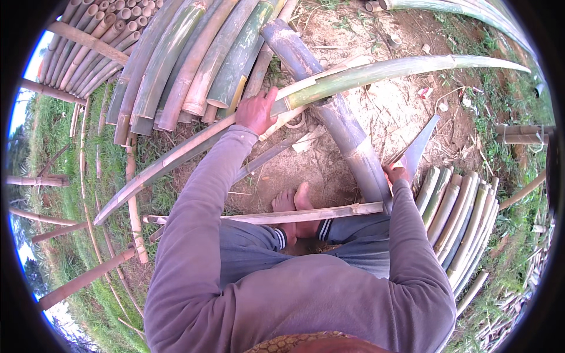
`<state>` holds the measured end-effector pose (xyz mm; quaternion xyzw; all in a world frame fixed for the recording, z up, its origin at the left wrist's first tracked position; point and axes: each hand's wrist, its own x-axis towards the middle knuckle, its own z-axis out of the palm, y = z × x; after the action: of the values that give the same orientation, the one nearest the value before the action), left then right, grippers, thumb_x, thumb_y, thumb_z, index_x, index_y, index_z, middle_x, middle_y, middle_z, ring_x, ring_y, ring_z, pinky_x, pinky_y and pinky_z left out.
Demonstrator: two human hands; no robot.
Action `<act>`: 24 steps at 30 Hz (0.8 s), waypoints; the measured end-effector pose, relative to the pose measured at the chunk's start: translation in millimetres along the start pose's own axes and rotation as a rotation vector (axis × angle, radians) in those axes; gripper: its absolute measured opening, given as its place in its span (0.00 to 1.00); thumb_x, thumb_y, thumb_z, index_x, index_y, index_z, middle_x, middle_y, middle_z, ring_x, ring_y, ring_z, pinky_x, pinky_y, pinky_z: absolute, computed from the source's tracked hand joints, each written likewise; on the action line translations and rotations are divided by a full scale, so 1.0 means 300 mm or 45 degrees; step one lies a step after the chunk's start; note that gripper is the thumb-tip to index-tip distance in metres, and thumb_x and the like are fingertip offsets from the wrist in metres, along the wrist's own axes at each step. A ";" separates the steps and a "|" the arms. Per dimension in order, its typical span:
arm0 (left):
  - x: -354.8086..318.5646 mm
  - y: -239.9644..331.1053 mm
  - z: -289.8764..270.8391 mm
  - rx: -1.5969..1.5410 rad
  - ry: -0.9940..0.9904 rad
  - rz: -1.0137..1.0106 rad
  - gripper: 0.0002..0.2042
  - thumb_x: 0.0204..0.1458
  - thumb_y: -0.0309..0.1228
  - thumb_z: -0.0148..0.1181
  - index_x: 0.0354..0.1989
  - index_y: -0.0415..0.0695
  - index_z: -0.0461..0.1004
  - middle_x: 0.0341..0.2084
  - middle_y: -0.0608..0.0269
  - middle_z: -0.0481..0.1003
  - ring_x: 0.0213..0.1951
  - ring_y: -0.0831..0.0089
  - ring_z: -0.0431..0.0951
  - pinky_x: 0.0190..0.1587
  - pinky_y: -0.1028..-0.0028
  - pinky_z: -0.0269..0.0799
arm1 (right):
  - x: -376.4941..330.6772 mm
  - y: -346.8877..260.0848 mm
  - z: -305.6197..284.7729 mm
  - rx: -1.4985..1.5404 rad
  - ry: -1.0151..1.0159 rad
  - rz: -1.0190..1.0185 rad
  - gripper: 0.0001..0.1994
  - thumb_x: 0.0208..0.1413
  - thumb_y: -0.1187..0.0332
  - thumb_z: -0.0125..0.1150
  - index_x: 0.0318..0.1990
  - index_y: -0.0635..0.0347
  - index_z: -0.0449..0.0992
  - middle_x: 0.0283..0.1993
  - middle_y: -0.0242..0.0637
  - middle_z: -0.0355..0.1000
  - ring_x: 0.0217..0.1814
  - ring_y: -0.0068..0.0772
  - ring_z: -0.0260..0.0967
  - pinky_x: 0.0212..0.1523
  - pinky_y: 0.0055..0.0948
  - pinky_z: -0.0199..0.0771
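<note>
A long green bamboo pole (376,73) lies across a thick, dark bamboo trunk (353,138) that slants over the ground before me. My left hand (257,112) is closed around the pole, left of where it crosses the trunk. A pale, split-looking length (165,162) runs from that hand down to the left. To the right of the trunk, my right hand (398,173) grips a handsaw, its grey blade (421,144) pointing up and away, apart from the pole. The saw's handle is mostly hidden by my fingers.
A bamboo rail (306,213) crosses just above my legs. Thick bamboo poles (176,65) are stacked at far left, with thinner ones (100,41) behind. Shorter cut lengths (459,217) lie close on my right. My bare feet (293,203) rest on dirt near an offcut (308,139).
</note>
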<state>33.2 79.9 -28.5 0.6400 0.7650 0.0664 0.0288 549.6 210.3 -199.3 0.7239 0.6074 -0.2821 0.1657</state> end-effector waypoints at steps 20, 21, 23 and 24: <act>0.007 -0.018 0.019 0.055 -0.109 -0.013 0.39 0.50 0.41 0.78 0.70 0.54 0.62 0.50 0.53 0.80 0.53 0.53 0.84 0.53 0.54 0.75 | -0.896 0.100 -0.357 1.593 0.943 -0.818 0.28 0.66 0.58 0.72 0.63 0.67 0.69 0.56 0.40 0.72 0.56 0.30 0.72 0.58 0.30 0.76; 0.006 -0.017 0.015 0.059 -0.132 -0.026 0.40 0.50 0.41 0.78 0.70 0.54 0.61 0.50 0.53 0.80 0.53 0.53 0.84 0.53 0.54 0.75 | -0.947 0.076 -0.364 1.457 0.944 -0.893 0.28 0.66 0.60 0.71 0.65 0.69 0.68 0.58 0.42 0.72 0.56 0.31 0.73 0.57 0.32 0.79; 0.004 -0.014 0.009 0.068 -0.155 -0.041 0.41 0.50 0.41 0.78 0.71 0.54 0.61 0.50 0.52 0.80 0.53 0.53 0.83 0.53 0.54 0.76 | -1.043 0.030 -0.345 1.200 1.002 -0.963 0.29 0.68 0.66 0.69 0.69 0.71 0.65 0.63 0.45 0.71 0.57 0.33 0.76 0.54 0.37 0.86; 0.002 -0.013 0.009 0.058 -0.153 -0.040 0.41 0.50 0.41 0.78 0.70 0.53 0.61 0.50 0.52 0.80 0.53 0.53 0.83 0.53 0.54 0.76 | -1.086 0.010 -0.325 1.188 0.920 -1.040 0.34 0.67 0.63 0.71 0.72 0.73 0.63 0.67 0.47 0.70 0.63 0.37 0.75 0.54 0.38 0.86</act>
<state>29.6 79.8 -31.6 0.6311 0.7732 0.0100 0.0614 539.1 10.3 75.7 0.4824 0.6627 -0.2946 -0.4913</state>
